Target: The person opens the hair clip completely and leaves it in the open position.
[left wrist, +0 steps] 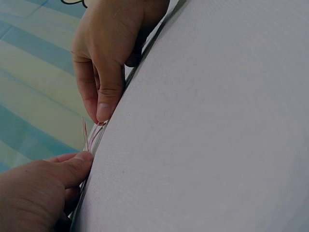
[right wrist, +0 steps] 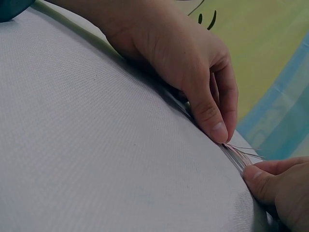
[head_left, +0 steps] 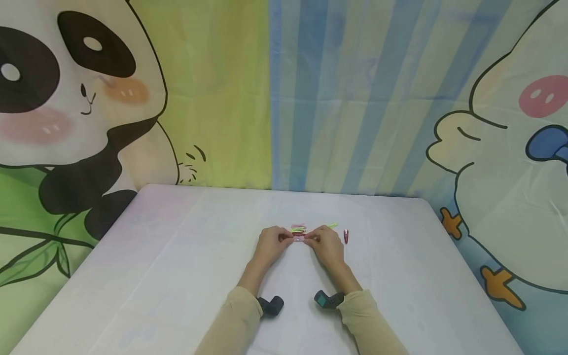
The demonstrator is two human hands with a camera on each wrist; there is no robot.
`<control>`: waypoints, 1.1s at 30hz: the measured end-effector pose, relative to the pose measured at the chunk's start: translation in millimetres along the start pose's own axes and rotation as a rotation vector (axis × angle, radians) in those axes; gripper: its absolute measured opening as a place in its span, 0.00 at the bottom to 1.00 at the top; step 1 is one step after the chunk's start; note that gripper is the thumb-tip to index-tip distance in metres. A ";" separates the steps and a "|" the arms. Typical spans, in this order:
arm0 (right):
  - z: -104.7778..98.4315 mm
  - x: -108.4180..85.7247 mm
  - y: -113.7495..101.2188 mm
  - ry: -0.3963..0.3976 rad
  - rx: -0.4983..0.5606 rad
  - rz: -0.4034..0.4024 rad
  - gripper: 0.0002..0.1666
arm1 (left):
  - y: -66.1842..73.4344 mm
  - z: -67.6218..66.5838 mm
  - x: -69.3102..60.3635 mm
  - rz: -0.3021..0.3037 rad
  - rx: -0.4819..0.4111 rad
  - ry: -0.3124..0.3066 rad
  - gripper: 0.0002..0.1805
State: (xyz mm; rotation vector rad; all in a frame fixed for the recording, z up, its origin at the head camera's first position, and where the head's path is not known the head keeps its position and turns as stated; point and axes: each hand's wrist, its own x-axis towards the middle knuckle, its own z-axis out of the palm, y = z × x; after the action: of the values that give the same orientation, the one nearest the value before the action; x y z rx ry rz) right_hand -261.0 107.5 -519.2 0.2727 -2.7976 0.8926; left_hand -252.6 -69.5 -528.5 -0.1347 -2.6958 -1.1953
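A short stack of small snap hair clips lies on the white table in front of me. My left hand pinches the left end of the nearest hair clips, a pink one and perhaps a red one. The fingertips of my right hand pinch the opposite end. Behind them are yellow-green hair clips and a pink hair clip. Both wrist views show thumb and fingers of each hand meeting at thin clip edges. Fingertips hide the clip ends.
Right of my right hand lies a single red hair clip. A yellow-green hair clip shows partly behind that hand. Beyond the table's far edge hangs a curtain printed with cartoon animals. A small dark camera is strapped to each wrist.
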 end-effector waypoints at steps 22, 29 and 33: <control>-1.3 1.6 0.1 -0.028 -0.022 0.008 0.07 | 1.2 -1.2 -0.5 0.015 -0.017 0.006 0.04; -0.6 2.0 0.5 -0.025 -0.020 -0.004 0.06 | 0.6 -2.3 -0.6 0.014 0.003 -0.003 0.04; -1.2 2.4 -0.3 -0.023 -0.023 -0.009 0.06 | 1.2 -2.6 0.6 0.005 0.014 -0.009 0.04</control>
State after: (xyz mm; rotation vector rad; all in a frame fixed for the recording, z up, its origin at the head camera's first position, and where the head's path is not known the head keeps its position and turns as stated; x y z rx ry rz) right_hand -263.1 107.7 -517.5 0.2940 -2.8236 0.8600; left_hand -252.6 -70.6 -525.8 -0.1456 -2.7093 -1.1762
